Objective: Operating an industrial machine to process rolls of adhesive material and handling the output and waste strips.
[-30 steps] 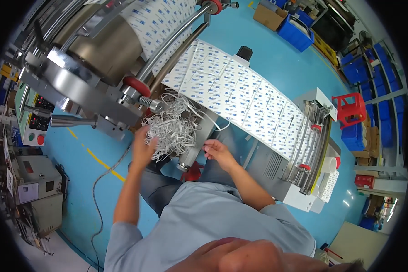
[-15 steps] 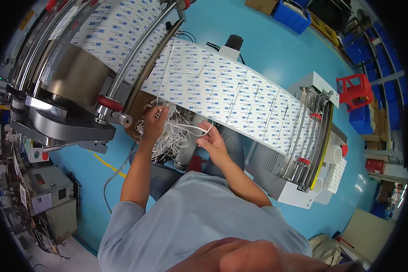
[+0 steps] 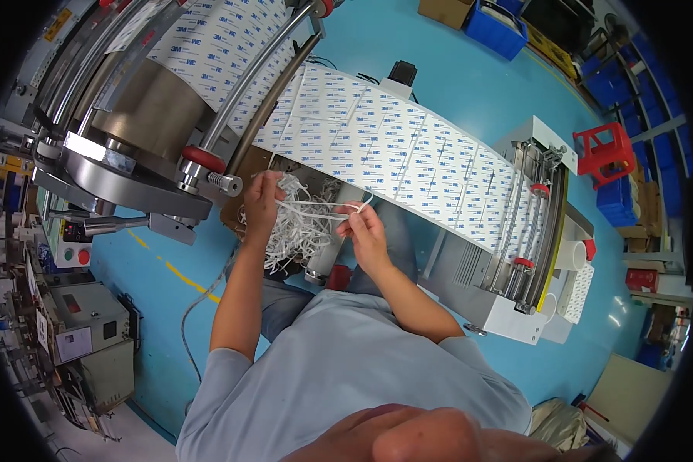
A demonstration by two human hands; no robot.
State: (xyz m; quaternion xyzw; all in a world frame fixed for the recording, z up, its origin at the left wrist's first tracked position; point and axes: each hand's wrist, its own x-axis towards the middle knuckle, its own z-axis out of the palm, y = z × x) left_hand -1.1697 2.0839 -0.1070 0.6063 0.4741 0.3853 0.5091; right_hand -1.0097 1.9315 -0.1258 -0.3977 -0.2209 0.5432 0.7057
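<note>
A thin white strip stretches between my two hands, beside the near edge of a long white sheet with blue print. My left hand is closed on the strip's left part, its fingertips drawn together. The right part is pinched by my right hand, and a short loop of it curls up past the fingers. Below and between the hands lies a tangled heap of white strips, partly hidden by my left hand and forearm. Neither hand touches the printed sheet.
On the left stands a machine with a large metal roller, steel bars and a red-collared shaft. The sheet runs right to another roller unit. A red stool and blue bins stand farther off. A cable lies on the floor.
My right hand's fingers have closed from a spread pose into a pinch on the strip. The view has shifted slightly, and the strip still spans both hands.
</note>
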